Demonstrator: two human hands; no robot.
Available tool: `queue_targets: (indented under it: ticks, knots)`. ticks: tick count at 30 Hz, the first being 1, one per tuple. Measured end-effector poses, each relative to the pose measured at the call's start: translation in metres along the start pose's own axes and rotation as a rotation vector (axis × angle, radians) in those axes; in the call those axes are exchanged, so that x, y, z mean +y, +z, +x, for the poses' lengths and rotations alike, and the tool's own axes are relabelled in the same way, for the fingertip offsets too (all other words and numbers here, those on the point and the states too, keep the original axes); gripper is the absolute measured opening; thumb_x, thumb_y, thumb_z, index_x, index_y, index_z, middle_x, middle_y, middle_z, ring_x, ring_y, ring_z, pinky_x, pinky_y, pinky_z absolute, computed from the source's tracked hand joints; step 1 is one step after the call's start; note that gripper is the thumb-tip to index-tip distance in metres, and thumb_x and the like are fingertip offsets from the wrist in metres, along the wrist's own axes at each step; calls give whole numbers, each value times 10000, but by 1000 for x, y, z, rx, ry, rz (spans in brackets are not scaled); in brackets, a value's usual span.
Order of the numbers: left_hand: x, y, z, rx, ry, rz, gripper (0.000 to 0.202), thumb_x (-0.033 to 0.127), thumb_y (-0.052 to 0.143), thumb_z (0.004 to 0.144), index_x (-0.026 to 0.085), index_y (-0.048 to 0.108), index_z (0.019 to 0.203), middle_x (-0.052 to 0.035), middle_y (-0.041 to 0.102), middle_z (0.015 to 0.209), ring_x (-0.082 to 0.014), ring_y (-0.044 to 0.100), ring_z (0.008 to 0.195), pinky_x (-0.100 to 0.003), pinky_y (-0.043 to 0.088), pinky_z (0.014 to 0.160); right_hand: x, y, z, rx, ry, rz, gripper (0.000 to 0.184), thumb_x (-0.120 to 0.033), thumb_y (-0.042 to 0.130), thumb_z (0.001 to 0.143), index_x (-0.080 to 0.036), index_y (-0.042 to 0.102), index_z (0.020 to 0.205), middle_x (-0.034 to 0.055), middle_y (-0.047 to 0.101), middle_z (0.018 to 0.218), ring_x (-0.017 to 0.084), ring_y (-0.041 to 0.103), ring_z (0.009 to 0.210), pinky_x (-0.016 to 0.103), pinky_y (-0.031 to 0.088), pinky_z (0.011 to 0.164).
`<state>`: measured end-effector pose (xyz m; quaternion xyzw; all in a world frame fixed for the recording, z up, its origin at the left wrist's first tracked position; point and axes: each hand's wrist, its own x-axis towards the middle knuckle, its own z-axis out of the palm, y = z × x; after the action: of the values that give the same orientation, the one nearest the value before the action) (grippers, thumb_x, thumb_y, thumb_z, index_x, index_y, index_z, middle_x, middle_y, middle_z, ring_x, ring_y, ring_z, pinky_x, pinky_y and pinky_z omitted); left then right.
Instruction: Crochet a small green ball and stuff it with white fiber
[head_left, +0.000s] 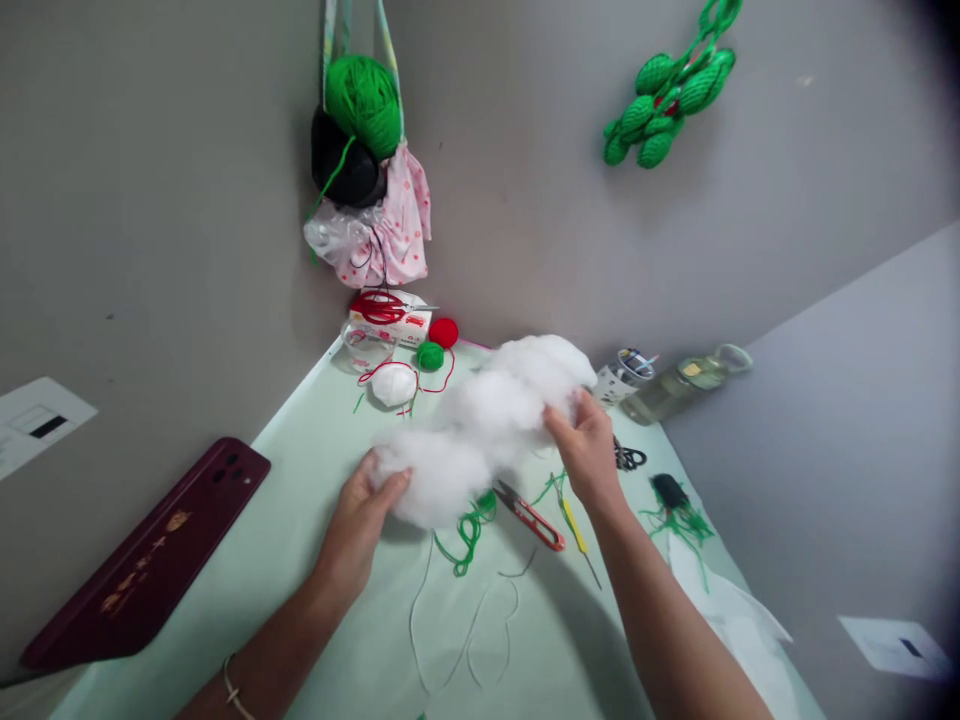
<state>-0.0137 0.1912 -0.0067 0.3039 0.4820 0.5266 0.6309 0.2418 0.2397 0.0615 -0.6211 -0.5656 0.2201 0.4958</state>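
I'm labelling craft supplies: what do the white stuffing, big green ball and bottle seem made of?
White stuffing: loose fibre, probably polyester; matte, with wispy edges.
Big green ball: yarn, matte, fibre type unclear; wound strands show.
Bottle: glass or clear plastic, cannot tell; smooth, greenish, see-through.

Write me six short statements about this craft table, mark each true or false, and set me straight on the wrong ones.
1. The left hand and the right hand hold white stuffing. True.
2. The orange-handled snips and the yellow-handled tool lie on the pale green table. True.
3. The right hand grips the orange-handled snips. False: they lie on the table, and that hand holds stuffing.
4. A small red yarn ball sits beside a small green yarn ball. True.
5. The left hand touches the small green yarn ball. False: that ball lies farther back, apart from the hand.
6. The white stuffing is packed inside a bag. False: it is loose between the hands.
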Motion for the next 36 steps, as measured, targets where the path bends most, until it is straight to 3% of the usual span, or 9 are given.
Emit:
queue_targets:
  ticks: [4,7,11,15,21,26,29,32,36]
  knots:
    - [0,7,-6,-27,10,-29,574,385,827,762,191,621,1261,-85,773,1222,-233,741,1098,-294,582,887,-10,11,-33,-413,-227,-216,793,-376,749,874,-271,405,1581,163,481,1623,329,515,1454,504,479,1157]
    - [-4,11,-14,-47,-40,-77,577,373,800,782,195,593,1290,-114,745,1302,-261,727,1172,-332,600,910,-13,33,-62,-676,-379,-329,1013,-349,838,813,-348,259,1644,167,307,1714,356,403,1545,524,499,1137]
    - [-9,12,-19,-89,-3,-49,514,230,703,791,201,618,1297,-90,747,1289,-258,710,1198,-369,588,995,-12,52,-71,-619,-405,-427,554,-76,622,826,-264,579,1345,120,636,1275,249,679,1062,336,561,806]
    - [-6,10,-16,-62,73,84,547,167,614,772,204,634,1317,-78,749,1263,-249,704,1192,-367,561,1040,-19,47,-53,-509,-413,-373,196,-69,543,756,-237,587,847,4,567,825,175,576,731,271,436,666]
    - [2,3,-12,-52,45,194,756,186,577,767,267,506,1515,-72,738,1256,-160,713,769,-246,568,636,-20,20,14,-2,-421,-374,91,-165,552,766,-240,512,799,7,553,785,211,551,759,334,455,751]
    - [0,0,-6,-37,-107,-68,571,174,619,753,183,672,1321,-46,790,1049,-160,701,766,-226,526,646,-12,9,89,356,-354,-744,318,-113,516,788,-197,605,1081,139,628,1120,307,615,1023,435,510,871]
    - [0,2,-5,-18,-157,-166,417,226,708,773,152,716,1183,-28,787,917,-167,705,743,-232,517,651,-1,19,120,94,-303,-929,538,-107,526,861,-179,546,1394,241,510,1472,381,600,1228,515,534,924]
    - [1,5,-5,-2,-181,-204,409,289,813,765,150,720,1137,-65,801,986,-203,743,845,-255,546,707,13,32,133,-225,-329,-956,628,-96,690,795,-210,605,1406,219,569,1476,388,621,1257,523,549,988]
    - [5,6,-4,35,-174,-280,423,317,882,731,153,734,1092,-104,803,1111,-254,747,1040,-297,583,836,12,34,111,-303,-354,-945,594,-149,656,902,-224,561,1483,234,445,1618,414,551,1385,600,519,1064]
